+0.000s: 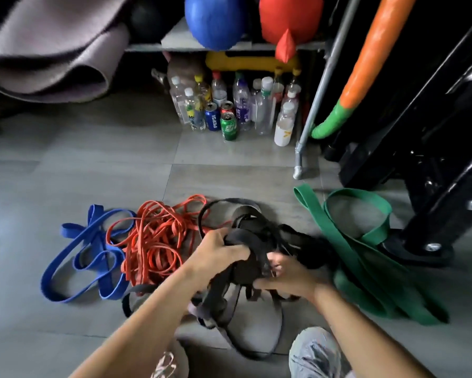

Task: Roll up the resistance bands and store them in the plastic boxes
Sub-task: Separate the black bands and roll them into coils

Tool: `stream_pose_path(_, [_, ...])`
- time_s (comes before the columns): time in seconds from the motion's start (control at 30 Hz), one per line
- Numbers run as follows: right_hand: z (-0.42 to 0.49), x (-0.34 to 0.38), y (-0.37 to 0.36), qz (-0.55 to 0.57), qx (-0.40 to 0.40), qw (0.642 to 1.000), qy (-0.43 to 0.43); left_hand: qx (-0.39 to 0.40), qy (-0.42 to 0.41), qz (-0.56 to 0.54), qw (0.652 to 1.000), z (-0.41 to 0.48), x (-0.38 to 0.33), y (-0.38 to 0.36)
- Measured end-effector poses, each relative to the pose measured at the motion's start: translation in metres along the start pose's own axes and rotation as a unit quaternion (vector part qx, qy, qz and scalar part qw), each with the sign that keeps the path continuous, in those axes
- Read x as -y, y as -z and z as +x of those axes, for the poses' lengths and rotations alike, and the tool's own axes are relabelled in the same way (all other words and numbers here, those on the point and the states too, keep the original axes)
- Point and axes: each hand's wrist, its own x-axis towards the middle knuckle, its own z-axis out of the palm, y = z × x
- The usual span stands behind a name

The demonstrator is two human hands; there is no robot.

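Black bands (252, 227): tangled bundle held over the floor (93, 159), clutched by left grip (218, 252) and pinched by right grip (286, 279). One loop should be teased free first (no boxes seen), then rolled flat and tight.

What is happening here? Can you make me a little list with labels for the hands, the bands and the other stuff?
Left hand: grips the black bands
Right hand: holds the same bundle, lower down
Blue bands: loose on the floor, far left
Orange bands: tangled heap beside the blue ones
Green bands: spread out on the right
Plastic boxes: not in view
Other stuff: bottles and cans at the back
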Motion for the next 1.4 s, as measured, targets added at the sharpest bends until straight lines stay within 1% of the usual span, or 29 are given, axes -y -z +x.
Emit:
stream_pose_path(0.07, [-0.025,0.024,0.025,0.021,-0.027,0.999,0.007,0.023,-0.036,0.037,0.998,-0.018,-0.038,0.012])
stream_pose_path(0.13, [-0.052,0.051,0.050,-0.015,-0.061,0.997,0.039,0.046,-0.066,0.088,0.993,-0.038,-0.075,0.020])
stream_pose_path(0.17, [-0.064,0.064,0.061,-0.038,-0.073,0.995,0.055,0.046,-0.083,0.107,0.990,-0.048,-0.093,0.023])
stream_pose_path(0.23, [-0.084,0.087,0.077,-0.041,-0.104,0.990,0.081,0.035,-0.115,0.109,0.987,-0.067,-0.129,0.027])
stream_pose_path(0.3, [-0.106,0.113,0.088,0.013,-0.139,0.983,0.119,0.019,-0.148,0.090,0.985,-0.087,-0.163,0.030])
stream_pose_path(0.4, [-0.134,0.155,0.101,0.087,-0.147,0.968,0.184,0.004,-0.192,0.071,0.979,-0.115,-0.203,0.032])
stream_pose_path(0.5, [-0.151,0.187,0.103,0.074,-0.130,0.957,0.247,-0.015,-0.213,0.015,0.977,-0.138,-0.232,0.033])
stream_pose_path(0.57, [-0.159,0.200,0.101,0.068,-0.138,0.953,0.260,-0.032,-0.219,-0.036,0.975,-0.149,-0.248,0.036])
stream_pose_path(0.73, [-0.186,0.221,0.085,0.121,-0.161,0.950,0.240,-0.051,-0.245,-0.142,0.958,-0.173,-0.283,0.028])
stream_pose_path(0.77, [-0.188,0.223,0.079,0.138,-0.150,0.945,0.254,-0.059,-0.247,-0.153,0.955,-0.173,-0.288,0.025])
stream_pose_path(0.83, [-0.193,0.228,0.065,0.184,-0.134,0.927,0.299,-0.079,-0.243,-0.157,0.954,-0.174,-0.294,0.018])
stream_pose_path(0.87, [-0.197,0.229,0.060,0.203,-0.147,0.917,0.312,-0.087,-0.242,-0.154,0.954,-0.172,-0.296,0.015])
stream_pose_path(0.9, [-0.200,0.230,0.057,0.225,-0.177,0.904,0.318,-0.091,-0.242,-0.152,0.954,-0.170,-0.296,0.013])
stream_pose_path(0.97, [-0.208,0.230,0.058,0.258,-0.262,0.876,0.312,-0.078,-0.241,-0.148,0.956,-0.167,-0.294,0.012])
stream_pose_path(1.03, [-0.209,0.225,0.065,0.269,-0.318,0.860,0.295,-0.054,-0.229,-0.127,0.963,-0.166,-0.292,0.015])
stream_pose_path(1.13, [-0.210,0.215,0.079,0.242,-0.338,0.865,0.281,-0.042,-0.206,-0.106,0.972,-0.164,-0.280,0.026])
stream_pose_path(1.17, [-0.210,0.213,0.083,0.244,-0.338,0.866,0.274,-0.049,-0.196,-0.084,0.976,-0.162,-0.273,0.032])
stream_pose_path(1.27, [-0.214,0.218,0.098,0.233,-0.352,0.865,0.270,-0.062,-0.153,0.033,0.986,-0.161,-0.248,0.047])
stream_pose_path(1.4, [-0.230,0.246,0.119,0.204,-0.389,0.851,0.287,-0.034,-0.095,0.080,0.992,-0.155,-0.191,0.051])
